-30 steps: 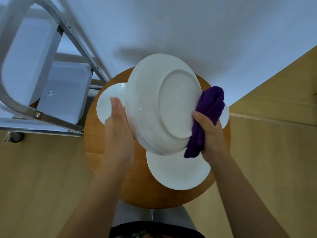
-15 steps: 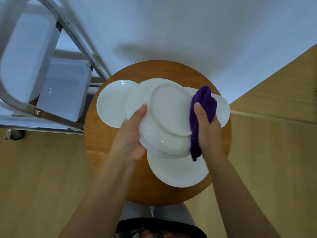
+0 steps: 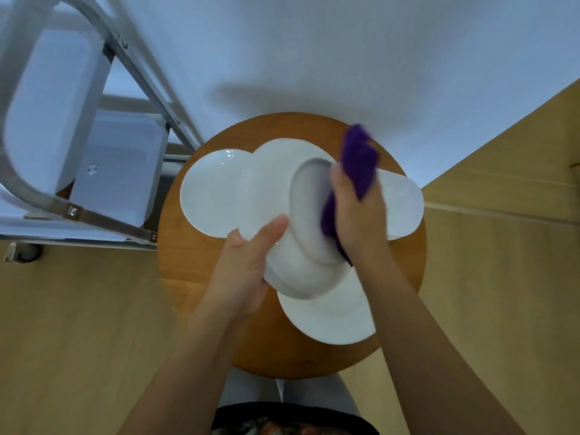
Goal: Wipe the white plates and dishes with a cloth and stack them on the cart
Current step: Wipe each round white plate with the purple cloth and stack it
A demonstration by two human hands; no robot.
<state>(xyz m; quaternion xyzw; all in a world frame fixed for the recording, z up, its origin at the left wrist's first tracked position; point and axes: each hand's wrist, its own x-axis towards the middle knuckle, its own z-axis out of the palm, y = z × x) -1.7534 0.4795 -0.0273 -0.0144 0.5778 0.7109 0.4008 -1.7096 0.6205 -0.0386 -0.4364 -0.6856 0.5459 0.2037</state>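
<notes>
A metal-framed cart [image 3: 94, 127] with white trays stands left of the round wooden table [image 3: 201, 277]; three flat white plates [image 3: 216, 193] lie on the table, partly covered by the upturned deep white dish [image 3: 292, 252]; the left hand [image 3: 241, 271] grips its rim; the right hand [image 3: 357, 221] clutches the blurred purple cloth [image 3: 359, 161] against its base.

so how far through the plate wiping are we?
Done: nothing visibly stacked on the cart. In hand: left hand holds an upturned dish; right hand rubs its underside with the purple cloth. Left: three plates on the round table.
</notes>
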